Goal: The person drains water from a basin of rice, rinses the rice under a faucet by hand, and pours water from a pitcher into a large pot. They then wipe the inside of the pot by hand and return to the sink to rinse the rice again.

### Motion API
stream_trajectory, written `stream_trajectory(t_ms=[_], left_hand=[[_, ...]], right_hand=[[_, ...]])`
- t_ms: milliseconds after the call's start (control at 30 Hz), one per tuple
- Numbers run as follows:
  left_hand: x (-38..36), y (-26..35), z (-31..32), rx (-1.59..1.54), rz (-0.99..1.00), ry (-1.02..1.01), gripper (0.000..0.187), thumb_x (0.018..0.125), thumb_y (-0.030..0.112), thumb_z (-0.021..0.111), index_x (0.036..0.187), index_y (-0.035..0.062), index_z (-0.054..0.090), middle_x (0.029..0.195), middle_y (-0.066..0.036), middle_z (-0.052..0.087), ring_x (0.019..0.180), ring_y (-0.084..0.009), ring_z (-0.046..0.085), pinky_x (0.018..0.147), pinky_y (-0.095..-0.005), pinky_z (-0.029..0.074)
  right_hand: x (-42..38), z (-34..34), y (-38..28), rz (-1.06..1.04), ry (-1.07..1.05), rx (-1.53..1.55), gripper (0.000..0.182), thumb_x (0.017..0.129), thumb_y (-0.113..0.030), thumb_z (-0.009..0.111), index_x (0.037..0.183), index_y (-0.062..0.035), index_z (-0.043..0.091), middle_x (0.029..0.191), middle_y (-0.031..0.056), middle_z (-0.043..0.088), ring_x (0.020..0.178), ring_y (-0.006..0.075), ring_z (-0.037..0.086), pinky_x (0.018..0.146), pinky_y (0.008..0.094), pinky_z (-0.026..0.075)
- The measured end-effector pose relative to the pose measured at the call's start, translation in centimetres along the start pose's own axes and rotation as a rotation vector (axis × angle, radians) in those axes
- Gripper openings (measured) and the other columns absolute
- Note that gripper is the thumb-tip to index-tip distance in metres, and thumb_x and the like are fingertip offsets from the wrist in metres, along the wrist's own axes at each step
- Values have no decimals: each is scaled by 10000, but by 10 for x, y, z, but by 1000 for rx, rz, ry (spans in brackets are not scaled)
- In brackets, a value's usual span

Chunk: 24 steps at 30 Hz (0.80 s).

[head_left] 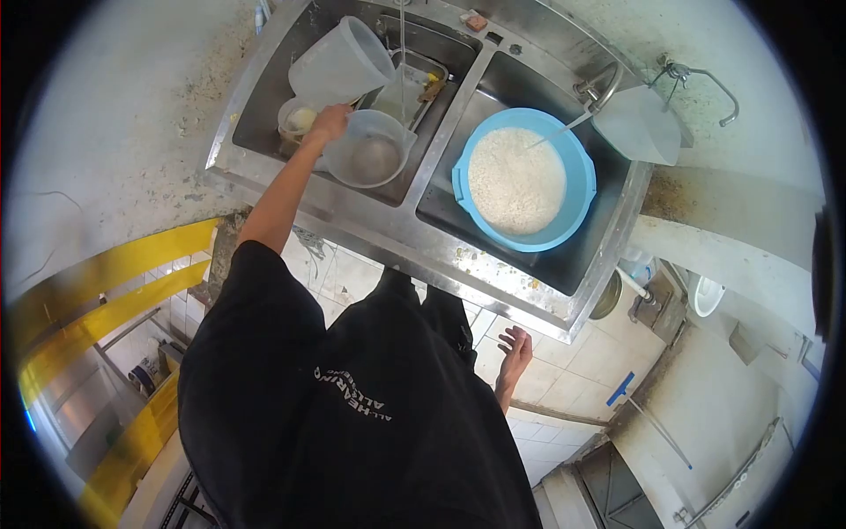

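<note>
My left hand reaches into the left sink basin, its fingers closed at the rim of a clear plastic jug with cloudy water in it. A thin stream of water falls by the jug's right side. Behind it a translucent white bucket lies tilted. A small clear container with something pale inside is left of the hand. My right hand hangs beside my body, below the sink's front edge, empty and with its fingers loosely apart.
In the right basin, a blue tub holds white grains under a running tap. A metal tray lies behind the jug. A translucent plastic container stands at the sink's right corner. A blue squeegee leans at right.
</note>
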State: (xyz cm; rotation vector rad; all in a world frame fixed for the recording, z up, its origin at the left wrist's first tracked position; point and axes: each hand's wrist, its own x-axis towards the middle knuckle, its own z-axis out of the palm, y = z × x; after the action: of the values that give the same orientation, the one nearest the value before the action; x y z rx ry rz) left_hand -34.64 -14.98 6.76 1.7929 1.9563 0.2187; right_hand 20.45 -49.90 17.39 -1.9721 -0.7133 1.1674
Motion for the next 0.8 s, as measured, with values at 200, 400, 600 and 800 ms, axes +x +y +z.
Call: stream_trajectory(t_ms=[200, 400, 600, 800], left_hand=[[3, 15, 13, 166, -83, -21, 193, 867, 112, 544, 986, 41, 678, 1000, -224, 665, 958, -390, 641, 834, -475, 514], [4, 15, 27, 114, -136, 97, 174, 845, 74, 567, 987, 57, 666, 923, -223, 664, 945, -405, 632, 817, -490, 496], [-11, 9, 27, -9, 0, 160, 133, 850, 107, 585, 959, 57, 642, 885, -206, 669, 876, -409, 640, 776, -467, 511], [-27, 37, 9, -16, -213, 35, 273, 879, 200, 605, 1133, 102, 617, 1040, -172, 662, 1024, -386, 598, 847, -495, 477]], right_hand=[[3, 5, 9, 20, -29, -22, 369, 1013, -341, 460, 1082, -6, 597, 966, 115, 665, 809, 196, 662, 658, 299, 531], [-2, -1, 15, 34, 0, -28, 371, 1004, -354, 481, 1079, -11, 598, 961, 120, 668, 813, 199, 664, 648, 299, 533], [-3, -4, 23, 69, 5, -22, 383, 989, -374, 507, 1081, -13, 595, 962, 126, 670, 818, 205, 669, 644, 300, 536], [4, -3, 24, 61, -20, -26, 362, 996, -354, 498, 1084, -17, 598, 962, 118, 672, 811, 198, 669, 646, 299, 536]])
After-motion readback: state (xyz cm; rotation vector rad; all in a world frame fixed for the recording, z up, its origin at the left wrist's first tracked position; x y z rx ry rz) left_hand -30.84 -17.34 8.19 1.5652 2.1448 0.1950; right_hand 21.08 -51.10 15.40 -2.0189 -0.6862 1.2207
